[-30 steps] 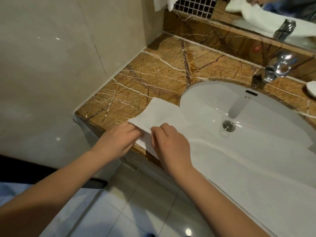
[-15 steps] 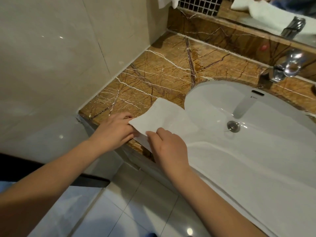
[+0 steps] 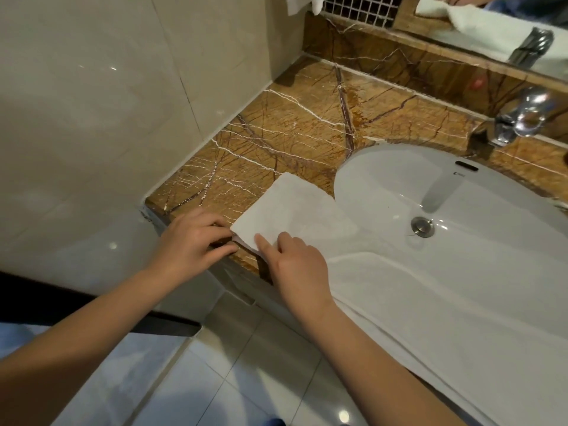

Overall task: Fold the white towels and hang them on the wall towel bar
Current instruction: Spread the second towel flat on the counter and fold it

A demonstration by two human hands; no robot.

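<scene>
The head camera is looking steeply down over the marble countertop (image 3: 292, 133); it's hovering close, facing the mirror (image 3: 498, 38), catching washbasin (image 3: 399, 186) and floor tiles (image 3: 246, 379).

Place: a bathroom.
Basin: white basin (image 3: 479, 216) sunk into a brown veined marble surface (image 3: 292, 133), with a metal drain plug (image 3: 422, 226) in its bottom.
Behind the basin: a chrome tap (image 3: 516, 121), with a mirror (image 3: 491, 29) above it.
Left of the basin: glossy beige wall tiles (image 3: 92, 103).
Below the basin: pale floor tiles (image 3: 246, 370).
</scene>
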